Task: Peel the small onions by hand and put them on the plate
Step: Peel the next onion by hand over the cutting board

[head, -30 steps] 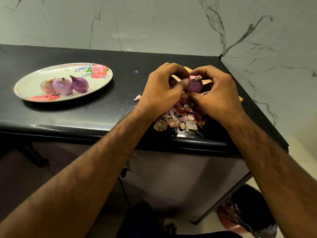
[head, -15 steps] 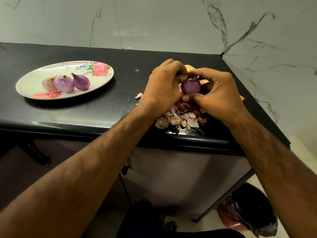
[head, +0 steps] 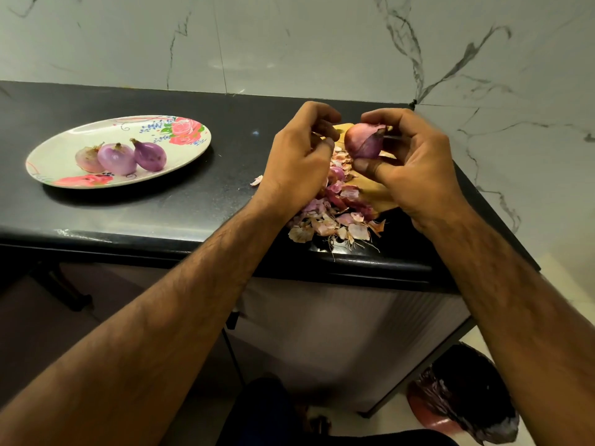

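My right hand (head: 415, 169) grips a small purple onion (head: 365, 141) between thumb and fingers, with a loose flap of skin sticking out at its top. To the left of the onion and a short gap away, my left hand (head: 297, 162) has its fingers and thumb curled together; I see nothing in them. Both hands hover above a heap of onion skins (head: 335, 217) near the counter's front edge. At the left stands the floral oval plate (head: 61, 146), with three peeled onions (head: 117, 157) side by side on it.
The black counter (head: 161, 207) ends at a marble wall behind and on the right. A yellowish board (head: 376, 196) lies partly under the skins. One skin scrap (head: 257, 180) lies apart from the heap. On the floor at lower right is a bin with a dark bag (head: 467, 403).
My left hand has come off the onion and drawn away to the left. The right hand has turned and lifted the onion slightly, and a flap of skin now shows.
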